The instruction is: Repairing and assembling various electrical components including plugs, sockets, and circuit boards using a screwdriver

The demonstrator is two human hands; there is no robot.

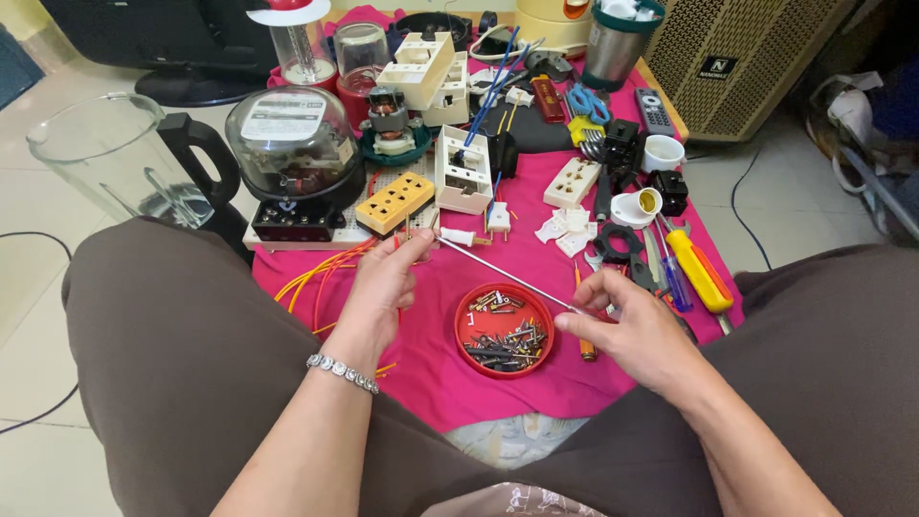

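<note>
Both hands work over the pink cloth [450, 373] | right hand [627, 330] pinches near end of thin metal rod [503, 273] | rod slants far-left toward left hand [388, 287], loosely curled at its far tip | red screw dish [504, 328] between them

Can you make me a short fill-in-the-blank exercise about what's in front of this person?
1. The screws lie in a round dish coloured ____.
2. The right hand and the left hand hold a long thin metal ____ between them.
3. The cloth under the parts is coloured ____.
4. The bracelet sits on the ____ wrist.

Missing words: red; rod; pink; left
</note>
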